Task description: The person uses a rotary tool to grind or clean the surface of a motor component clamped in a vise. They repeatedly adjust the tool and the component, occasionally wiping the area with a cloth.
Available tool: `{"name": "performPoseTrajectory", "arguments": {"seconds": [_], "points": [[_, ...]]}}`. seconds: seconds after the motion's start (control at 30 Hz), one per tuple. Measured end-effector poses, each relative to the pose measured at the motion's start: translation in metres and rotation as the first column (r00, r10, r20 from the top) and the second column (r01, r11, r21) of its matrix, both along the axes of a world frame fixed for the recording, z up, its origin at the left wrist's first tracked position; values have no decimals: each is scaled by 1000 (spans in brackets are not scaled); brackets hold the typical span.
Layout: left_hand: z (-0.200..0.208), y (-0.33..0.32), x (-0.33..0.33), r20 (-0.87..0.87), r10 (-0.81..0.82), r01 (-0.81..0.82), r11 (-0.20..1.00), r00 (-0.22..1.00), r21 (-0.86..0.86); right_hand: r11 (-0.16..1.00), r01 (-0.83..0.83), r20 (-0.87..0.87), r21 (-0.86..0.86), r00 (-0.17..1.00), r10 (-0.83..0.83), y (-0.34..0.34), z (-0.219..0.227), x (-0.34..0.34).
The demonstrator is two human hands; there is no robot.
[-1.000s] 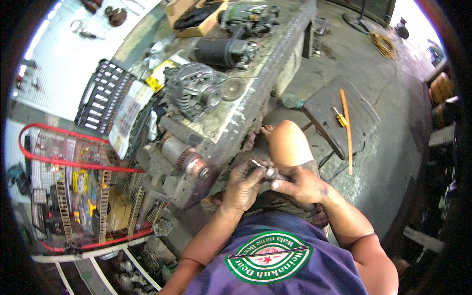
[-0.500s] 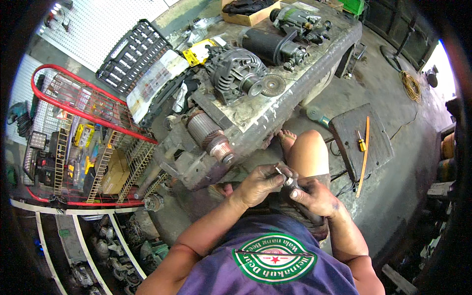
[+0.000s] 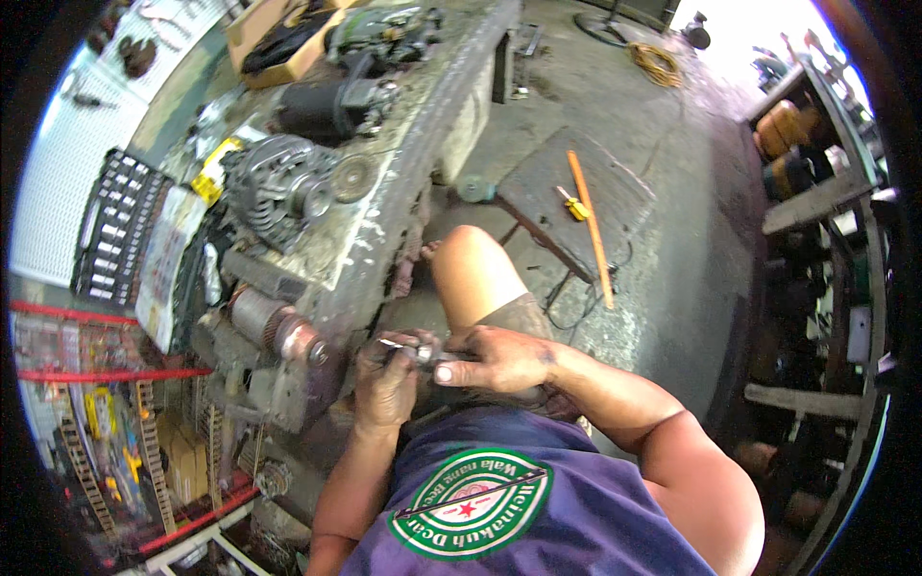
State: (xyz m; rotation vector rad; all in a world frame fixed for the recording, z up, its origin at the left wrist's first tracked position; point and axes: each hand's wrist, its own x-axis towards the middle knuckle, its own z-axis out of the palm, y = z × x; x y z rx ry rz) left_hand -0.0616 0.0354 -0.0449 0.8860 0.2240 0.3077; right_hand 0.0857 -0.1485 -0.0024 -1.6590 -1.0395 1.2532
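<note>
Low in front of my body, my two hands meet around a small dark metal part with a shiny end (image 3: 424,354). My left hand (image 3: 386,382) is closed with its fingertips pinching the part, and a thin bright sliver shows by them. From the other side my right hand (image 3: 501,361) grips it, thumb laid along it; the fingers hide most of its shape, so I cannot tell its kind. Left of the hands, a motor armature (image 3: 272,324) with a copper-coloured end lies at the workbench's corner. Beyond it an alternator (image 3: 274,187) rests beside a round toothed disc (image 3: 354,179).
A black starter motor (image 3: 322,108) and a cardboard box (image 3: 288,65) sit farther along the workbench (image 3: 384,206). At left are a socket set (image 3: 117,230) and a red wire rack (image 3: 106,375). A low stool (image 3: 538,187) carries a yellow-handled screwdriver (image 3: 574,206) and an orange strip (image 3: 591,230). Shelving (image 3: 816,197) lines the right.
My view has swung to the right, so the workbench and rack sit farther left. Both hands stay closed around the small metal part.
</note>
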Motion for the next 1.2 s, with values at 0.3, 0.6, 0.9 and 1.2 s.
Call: {"name": "performPoseTrajectory", "arguments": {"seconds": [0.3,0.6,0.9,1.2], "points": [[10,-6,-7,120,-104,92,991,987,102,966,123,74,228,987,-143,-20,19,-15],[29,-19,-28,-39,-308,310,949,950,60,930,227,2,289,971,-238,-31,72,1],[56,-31,-28,-237,-375,443,731,896,519,791,444,-301,420,891,-341,37,92,-26],[40,-48,-45,-194,-36,156,743,980,651,849,430,-658,308,740,-136,22,40,-19]]}}
